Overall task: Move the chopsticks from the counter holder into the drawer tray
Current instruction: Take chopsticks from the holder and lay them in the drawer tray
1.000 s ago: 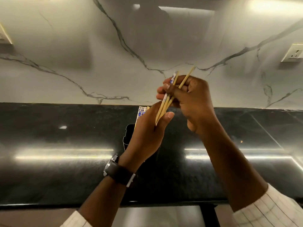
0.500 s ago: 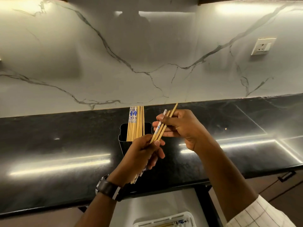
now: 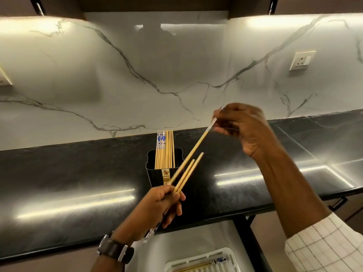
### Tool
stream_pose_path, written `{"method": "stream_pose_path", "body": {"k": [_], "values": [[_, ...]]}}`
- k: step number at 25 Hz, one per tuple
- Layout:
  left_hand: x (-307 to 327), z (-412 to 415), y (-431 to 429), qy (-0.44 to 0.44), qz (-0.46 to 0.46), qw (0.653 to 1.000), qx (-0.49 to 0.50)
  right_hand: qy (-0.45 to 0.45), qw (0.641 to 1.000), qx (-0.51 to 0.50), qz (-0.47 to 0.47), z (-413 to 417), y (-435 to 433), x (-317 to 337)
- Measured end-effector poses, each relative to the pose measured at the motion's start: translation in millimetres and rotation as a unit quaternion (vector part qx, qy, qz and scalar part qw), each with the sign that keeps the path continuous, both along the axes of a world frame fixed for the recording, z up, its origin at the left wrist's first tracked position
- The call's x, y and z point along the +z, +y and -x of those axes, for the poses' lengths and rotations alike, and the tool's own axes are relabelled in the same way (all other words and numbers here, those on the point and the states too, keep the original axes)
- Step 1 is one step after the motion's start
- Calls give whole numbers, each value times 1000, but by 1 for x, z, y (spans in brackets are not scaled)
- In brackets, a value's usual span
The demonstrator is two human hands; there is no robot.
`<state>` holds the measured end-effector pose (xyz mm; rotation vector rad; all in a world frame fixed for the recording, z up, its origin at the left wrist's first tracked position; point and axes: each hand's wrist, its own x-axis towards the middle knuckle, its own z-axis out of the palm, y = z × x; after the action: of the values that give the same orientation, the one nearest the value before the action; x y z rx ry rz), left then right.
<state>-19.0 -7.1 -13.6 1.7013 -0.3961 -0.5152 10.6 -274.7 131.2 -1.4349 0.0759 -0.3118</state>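
Observation:
A black holder (image 3: 157, 174) stands on the dark counter with several bamboo chopsticks (image 3: 165, 150) upright in it, some with blue-patterned tops. My left hand (image 3: 157, 207) is shut around a small bundle of chopsticks (image 3: 187, 173) in front of the holder, their tips pointing up and right. My right hand (image 3: 241, 124) pinches the patterned end of one chopstick (image 3: 196, 148), whose lower end reaches toward the left hand. Below the counter edge a white drawer tray (image 3: 225, 254) holds a few chopsticks (image 3: 204, 265).
The glossy black counter (image 3: 78, 183) runs left to right against a white marble backsplash. A wall socket (image 3: 301, 60) is at the upper right. The open drawer (image 3: 196, 238) lies under the counter edge, with a dark frame post (image 3: 245, 232) at its right.
My right hand has lifted up and to the right, drawing one chopstick away from the bundle. My left hand has dropped lower with the other chopsticks. The camera has tilted so more drawer shows.

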Motion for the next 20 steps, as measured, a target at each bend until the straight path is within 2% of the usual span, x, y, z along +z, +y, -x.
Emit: {"method": "stream_pose_path", "body": {"k": [2, 3, 6, 8, 10, 13, 15, 16, 18, 20], "values": [[-9, 6, 7, 82, 77, 989, 100, -55, 991, -84, -93, 14, -2, -2], [-11, 8, 5, 141, 154, 967, 149, -71, 981, -108, -144, 22, 6, -12], [-5, 5, -13, 249, 386, 857, 235, -56, 962, -103, -248, 53, 54, -69], [1, 3, -26, 264, 452, 810, 265, 18, 967, -117, -225, 78, 92, -115], [0, 4, -35, 265, 464, 791, 296, 92, 974, -135, -159, 98, 120, -151], [-9, 10, -38, 256, 454, 779, 348, 189, 964, -142, -120, 115, 138, -183], [-20, 16, -40, 228, 433, 781, 388, 269, 923, -143, -235, 118, 138, -187], [-26, 21, -43, 200, 403, 792, 412, 301, 888, -145, -317, 119, 137, -187], [-43, 40, -54, 115, 306, 842, 429, 343, 820, -139, -437, 122, 135, -186], [-63, 66, -70, 61, 223, 890, 393, 359, 810, -122, -448, 123, 132, -191]]}}
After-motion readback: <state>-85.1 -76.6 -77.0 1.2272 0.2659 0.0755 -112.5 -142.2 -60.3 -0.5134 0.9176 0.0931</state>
